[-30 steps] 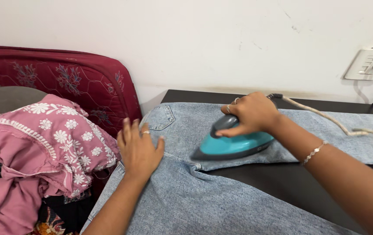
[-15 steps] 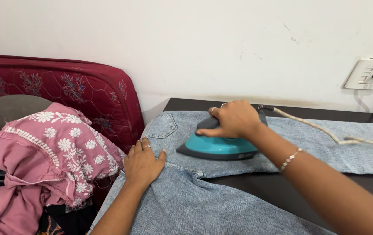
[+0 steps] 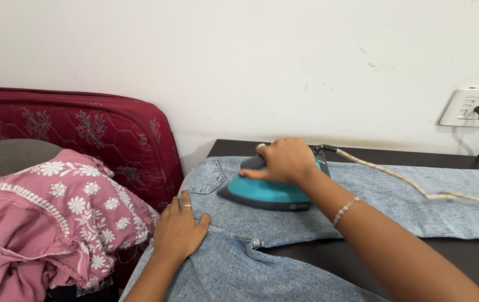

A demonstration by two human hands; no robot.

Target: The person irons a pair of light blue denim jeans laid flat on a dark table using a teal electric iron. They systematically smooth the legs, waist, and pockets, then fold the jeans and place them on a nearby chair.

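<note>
A: Right hand (image 3: 284,161) — closing fully around the handle of the teal iron (image 3: 267,192), fingers wrapping over the top. Iron sitting flat on the light blue jeans (image 3: 284,223), near the back pocket (image 3: 205,178), pointing left.

B: Left hand (image 3: 179,228)?

A: Lying open and flat, gripping nothing, palm pressing the denim just below the pocket. Fingers spreading slightly, ring showing on one.

B: Position of the jeans?

A: Spreading across the dark desk (image 3: 474,263), one leg running right, the other toward the camera.

B: Cord (image 3: 407,182)?

A: Trailing from the iron's rear, rightward over the denim. Black plug sitting in the wall socket (image 3: 470,106).

B: Surroundings?

A: Pink embroidered garment (image 3: 66,223) heaping at left, leaning against a maroon mattress (image 3: 83,126).
</note>
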